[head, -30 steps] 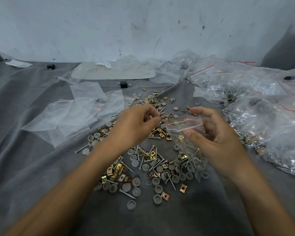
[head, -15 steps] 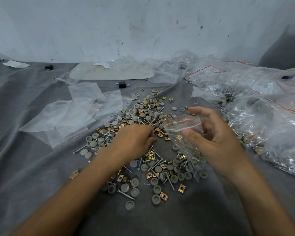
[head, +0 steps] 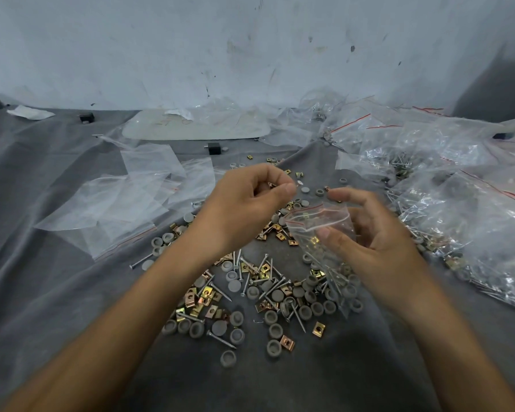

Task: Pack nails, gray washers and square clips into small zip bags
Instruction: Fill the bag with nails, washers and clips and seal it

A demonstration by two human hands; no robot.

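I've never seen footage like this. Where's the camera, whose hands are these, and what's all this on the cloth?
No machine here: a person wears a camera on the head, looking down at their two hands. The right hand holds a small clear zip bag with a red seal line, mouth open. The left hand pinches a small part, too tiny to identify, near the bag's mouth. Below, on the gray cloth, lies a loose pile of round gray washers, brass-coloured square clips and steel nails. Empty clear bags lie at left, filled bags at right.
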